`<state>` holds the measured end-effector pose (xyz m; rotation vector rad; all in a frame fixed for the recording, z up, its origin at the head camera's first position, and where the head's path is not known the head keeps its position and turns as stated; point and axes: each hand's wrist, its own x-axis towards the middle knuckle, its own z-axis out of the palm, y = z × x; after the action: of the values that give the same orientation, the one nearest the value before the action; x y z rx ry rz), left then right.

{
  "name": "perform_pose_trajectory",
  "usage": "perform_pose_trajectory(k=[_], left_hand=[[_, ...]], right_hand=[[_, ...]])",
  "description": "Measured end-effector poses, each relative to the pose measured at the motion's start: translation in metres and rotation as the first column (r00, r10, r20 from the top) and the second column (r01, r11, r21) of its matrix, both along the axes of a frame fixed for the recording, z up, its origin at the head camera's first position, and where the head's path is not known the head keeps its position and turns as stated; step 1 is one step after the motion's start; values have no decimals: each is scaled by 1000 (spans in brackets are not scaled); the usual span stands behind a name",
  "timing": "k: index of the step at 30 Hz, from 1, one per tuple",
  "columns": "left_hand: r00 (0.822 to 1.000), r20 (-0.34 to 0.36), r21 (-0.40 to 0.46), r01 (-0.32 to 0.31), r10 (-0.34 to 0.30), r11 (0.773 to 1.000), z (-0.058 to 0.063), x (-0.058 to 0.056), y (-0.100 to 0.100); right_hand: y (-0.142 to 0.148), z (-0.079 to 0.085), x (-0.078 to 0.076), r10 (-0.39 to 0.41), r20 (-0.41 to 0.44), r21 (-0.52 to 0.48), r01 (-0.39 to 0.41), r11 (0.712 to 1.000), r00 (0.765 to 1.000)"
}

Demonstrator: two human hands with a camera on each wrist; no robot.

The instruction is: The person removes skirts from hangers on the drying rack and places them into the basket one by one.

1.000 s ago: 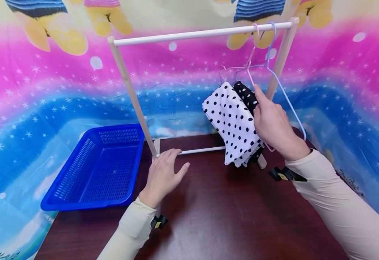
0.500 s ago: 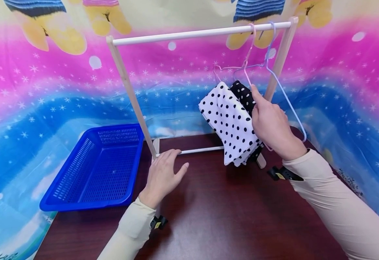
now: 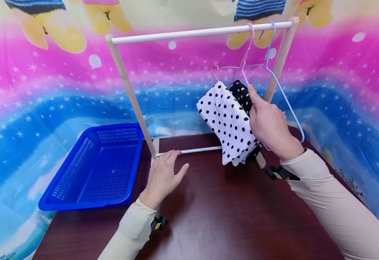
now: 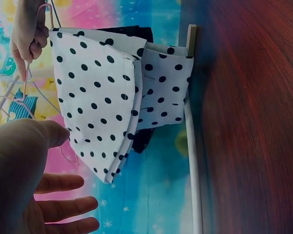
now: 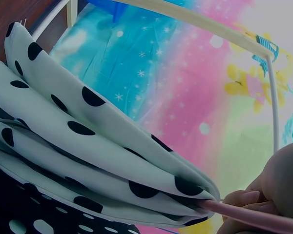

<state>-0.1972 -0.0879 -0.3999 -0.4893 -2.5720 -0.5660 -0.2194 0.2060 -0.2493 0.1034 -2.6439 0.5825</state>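
Observation:
My right hand [image 3: 272,124] grips the side of a pink hanger [image 3: 245,76], whose hook sits over the top bar [image 3: 182,34] of a small clothes rack. A folded white cloth with black dots [image 3: 225,121] drapes from this hanger; the right wrist view shows fingers [image 5: 246,197] pinching the pink wire [image 5: 254,217] by its folds. Behind it, a black cloth with white dots [image 3: 239,92] hangs, partly hidden, by the lavender hanger [image 3: 281,90]. My left hand [image 3: 163,177] lies by the foot of the rack's left post, fingers extended; whether it touches the rack, I cannot tell.
A blue plastic basket [image 3: 136,162] stands left of the rack on the dark wood table [image 3: 228,216]. The rack's lower bar [image 3: 202,149] runs low between its wooden posts [image 3: 129,90]. A printed fabric backdrop [image 3: 62,86] surrounds the table.
My right hand has shifted slightly left with the pink hanger and white dotted cloth, the hook sliding left along the bar away from the lavender hanger. My left hand has stayed put.

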Motion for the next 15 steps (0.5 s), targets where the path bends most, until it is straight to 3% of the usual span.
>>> perform_pose_trajectory(k=[15], left_hand=[[1000, 11, 8, 0, 0, 1000, 0, 0, 1]], right_hand=[[-8, 0, 0, -3, 3, -4, 3, 1000, 1000]])
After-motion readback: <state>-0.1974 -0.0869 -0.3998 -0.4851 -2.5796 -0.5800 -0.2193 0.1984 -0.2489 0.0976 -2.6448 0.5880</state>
